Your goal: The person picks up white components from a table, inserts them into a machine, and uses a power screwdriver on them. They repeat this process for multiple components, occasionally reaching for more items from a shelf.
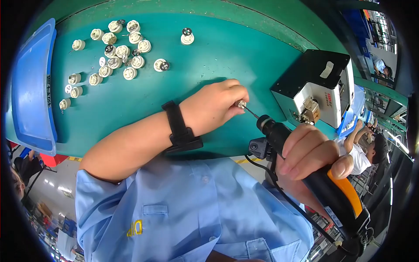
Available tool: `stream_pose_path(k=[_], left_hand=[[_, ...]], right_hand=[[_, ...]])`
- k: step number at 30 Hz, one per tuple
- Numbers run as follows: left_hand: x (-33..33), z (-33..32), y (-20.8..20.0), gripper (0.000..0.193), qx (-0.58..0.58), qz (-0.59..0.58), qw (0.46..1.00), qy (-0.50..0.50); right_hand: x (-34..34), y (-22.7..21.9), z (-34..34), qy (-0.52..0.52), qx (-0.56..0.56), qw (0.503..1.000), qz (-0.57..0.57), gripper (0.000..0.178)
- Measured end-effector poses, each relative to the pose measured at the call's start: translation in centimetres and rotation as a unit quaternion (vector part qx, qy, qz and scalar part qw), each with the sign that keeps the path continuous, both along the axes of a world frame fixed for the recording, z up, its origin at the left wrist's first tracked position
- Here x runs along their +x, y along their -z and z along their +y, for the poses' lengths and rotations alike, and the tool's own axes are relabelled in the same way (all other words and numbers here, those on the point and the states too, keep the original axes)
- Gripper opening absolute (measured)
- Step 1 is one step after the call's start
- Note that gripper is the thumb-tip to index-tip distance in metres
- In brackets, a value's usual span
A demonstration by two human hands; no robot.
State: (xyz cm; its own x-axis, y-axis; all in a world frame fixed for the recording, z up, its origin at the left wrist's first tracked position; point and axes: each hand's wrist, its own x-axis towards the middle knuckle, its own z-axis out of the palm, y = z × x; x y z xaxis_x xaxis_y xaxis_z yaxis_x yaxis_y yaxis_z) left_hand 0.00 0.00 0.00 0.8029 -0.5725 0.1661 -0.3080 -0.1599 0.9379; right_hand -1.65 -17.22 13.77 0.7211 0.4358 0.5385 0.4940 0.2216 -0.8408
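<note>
My left hand (216,105), a black strap round its wrist, is closed on a small part (241,104); only its pale end with some metal shows past the fingers. My right hand (307,150) wraps round a black and orange electric screwdriver (277,134). The thin bit points up and left, and its tip meets the end of the held part or sits very close to it; contact cannot be made out. Beyond my left hand stand several round white fittings (130,73) with metal contacts, some with black or white discs (164,66) beside or on them.
A black and white box-shaped machine (314,83) with a brass-coloured front piece stands right of my hands. A blue tray (32,87) lies along the left edge of the green table (218,52). A cable (288,198) hangs from the screwdriver. Other people (360,153) sit farther right.
</note>
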Motion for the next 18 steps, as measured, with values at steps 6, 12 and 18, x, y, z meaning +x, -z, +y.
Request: stream_pose_path(k=[6,12,18], left_hand=[[-0.2,0.7,-2.1,0.032,-0.007,0.090,0.996,-0.009],[0.1,1.0,-3.7,0.032,0.041,0.058,0.997,-0.007],[0.0,0.3,-1.8,0.030,0.037,-0.037,0.998,-0.039]], right_hand=[[-0.7,-0.4,0.6,0.092,0.071,0.993,-0.009,0.018],[-0.9,-1.4,-0.1,0.109,0.143,0.984,-0.015,0.023],[-0.2,0.3,0.1,0.077,0.118,0.990,0.028,0.030]])
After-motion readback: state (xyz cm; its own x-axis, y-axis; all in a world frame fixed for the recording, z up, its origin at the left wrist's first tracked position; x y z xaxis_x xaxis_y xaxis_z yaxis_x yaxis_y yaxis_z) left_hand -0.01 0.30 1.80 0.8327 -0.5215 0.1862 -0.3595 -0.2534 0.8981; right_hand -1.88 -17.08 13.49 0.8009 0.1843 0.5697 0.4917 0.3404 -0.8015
